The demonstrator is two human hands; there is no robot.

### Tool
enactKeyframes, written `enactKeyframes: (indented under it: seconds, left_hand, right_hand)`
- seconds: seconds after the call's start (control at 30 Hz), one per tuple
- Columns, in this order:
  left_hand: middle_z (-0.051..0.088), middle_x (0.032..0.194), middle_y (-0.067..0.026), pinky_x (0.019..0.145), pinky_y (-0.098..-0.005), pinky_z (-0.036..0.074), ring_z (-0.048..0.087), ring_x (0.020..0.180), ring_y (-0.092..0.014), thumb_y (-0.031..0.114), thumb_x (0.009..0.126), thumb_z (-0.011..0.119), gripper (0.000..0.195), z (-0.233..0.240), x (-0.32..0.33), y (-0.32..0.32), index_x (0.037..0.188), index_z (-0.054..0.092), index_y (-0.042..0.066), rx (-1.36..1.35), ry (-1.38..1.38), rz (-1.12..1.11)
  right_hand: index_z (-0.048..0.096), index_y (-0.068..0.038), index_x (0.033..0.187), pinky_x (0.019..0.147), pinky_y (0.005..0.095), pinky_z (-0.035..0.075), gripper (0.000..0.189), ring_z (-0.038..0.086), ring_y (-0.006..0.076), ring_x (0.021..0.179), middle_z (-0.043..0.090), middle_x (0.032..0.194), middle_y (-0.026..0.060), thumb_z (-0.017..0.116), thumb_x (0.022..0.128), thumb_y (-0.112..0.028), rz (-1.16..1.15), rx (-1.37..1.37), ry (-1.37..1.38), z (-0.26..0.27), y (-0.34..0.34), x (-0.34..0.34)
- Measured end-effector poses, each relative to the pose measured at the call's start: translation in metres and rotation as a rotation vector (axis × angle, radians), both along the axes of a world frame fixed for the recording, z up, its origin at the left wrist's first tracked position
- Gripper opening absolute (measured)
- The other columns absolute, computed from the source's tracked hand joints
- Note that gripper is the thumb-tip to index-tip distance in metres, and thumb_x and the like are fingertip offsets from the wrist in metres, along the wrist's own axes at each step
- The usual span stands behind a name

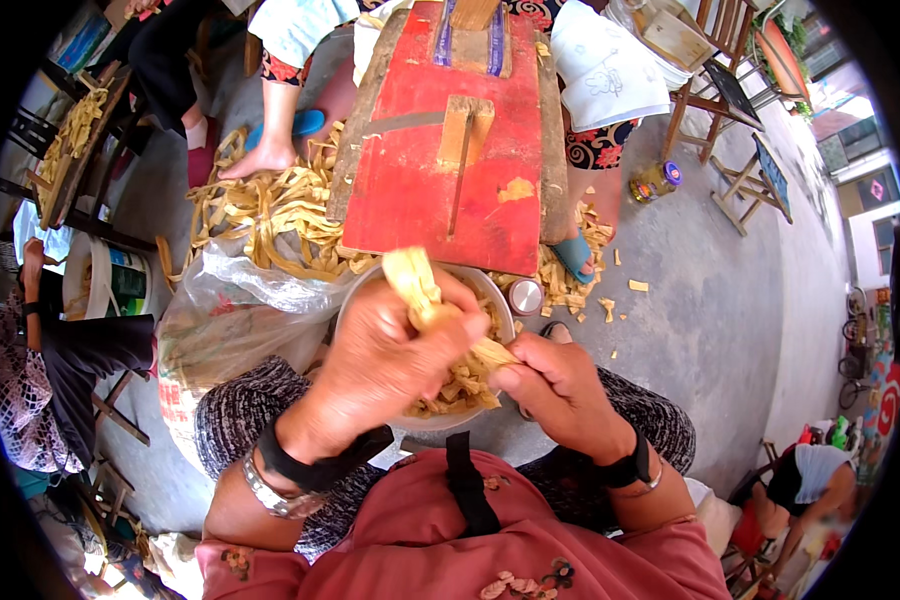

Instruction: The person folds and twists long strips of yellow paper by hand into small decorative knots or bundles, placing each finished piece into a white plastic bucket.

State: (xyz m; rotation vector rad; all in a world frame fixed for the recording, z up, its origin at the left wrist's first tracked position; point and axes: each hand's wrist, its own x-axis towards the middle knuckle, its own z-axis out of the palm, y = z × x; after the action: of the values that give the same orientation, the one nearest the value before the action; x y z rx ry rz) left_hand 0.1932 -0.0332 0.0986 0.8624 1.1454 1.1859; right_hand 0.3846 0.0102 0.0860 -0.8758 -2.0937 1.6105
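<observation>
My left hand (397, 345) is closed around a pale yellow, folded fibrous strip (411, 281), one end of which sticks up past the fingers. Between finger and thumb, my right hand (559, 386) pinches the strip's other end. Both hands are above a round white tub (504, 300) between my knees, which holds short yellow pieces (461, 386). Just beyond the tub stands a red-topped wooden bench (412, 202) with an upright wooden block (465, 135) and a narrow dark bar on it. What the strip is made of, I cannot tell.
Long yellow strips (270, 210) lie heaped on the floor beside a clear plastic bag (247, 307). A capped metal container (526, 298) stands right of the tub. Cut pieces (562, 277) are scattered near a person's slippered foot. A glass jar (654, 183) and a folding stool (754, 184) are farther right.
</observation>
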Motion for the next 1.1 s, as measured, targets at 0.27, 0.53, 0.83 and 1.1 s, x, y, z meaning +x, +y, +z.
enactKeyframes:
  seconds: [0.27,0.53,0.83,1.1]
  left_hand:
    - [0.055,0.070,-0.0007,0.046,-0.0189,0.042,0.052,0.052,-0.005,0.005,0.087,0.060,0.008,0.021,-0.019,0.006,0.093,0.058,0.001,-0.026,-0.192,0.102]
    - [0.054,0.067,0.0004,0.048,-0.0203,0.046,0.048,0.053,-0.005,0.006,0.086,0.057,0.008,0.032,-0.021,0.061,0.092,0.060,0.001,0.124,-0.176,0.221]
    - [0.051,0.058,0.0025,0.047,-0.0228,0.038,0.044,0.051,-0.004,0.008,0.086,0.054,0.011,-0.015,-0.029,0.089,0.083,0.062,0.000,0.180,0.477,0.370]
    - [0.060,0.068,0.0011,0.052,-0.0203,0.039,0.049,0.060,-0.004,0.014,0.086,0.061,0.013,-0.004,-0.036,0.047,0.086,0.061,0.001,0.000,0.485,0.075]
  right_hand:
    - [0.055,0.002,0.079,0.050,0.0328,0.036,0.022,0.042,0.0259,0.053,0.045,0.063,0.0128,0.054,0.091,-0.017,-0.026,0.206,-0.011,0.021,0.020,0.008]
    - [0.054,-0.002,0.081,0.049,0.0370,0.035,0.016,0.045,0.0344,0.054,0.046,0.062,0.0174,0.054,0.090,-0.015,-0.306,0.560,-0.062,0.047,0.068,-0.023]
    - [0.054,-0.005,0.079,0.051,0.0424,0.041,0.010,0.055,0.0352,0.058,0.054,0.061,0.0155,0.054,0.085,-0.013,-0.318,0.857,-0.263,0.001,0.091,-0.044]
    - [0.053,-0.002,0.081,0.048,0.0357,0.037,0.012,0.045,0.0313,0.050,0.047,0.060,0.0168,0.055,0.088,-0.012,-0.397,0.486,-0.073,0.006,0.051,-0.019]
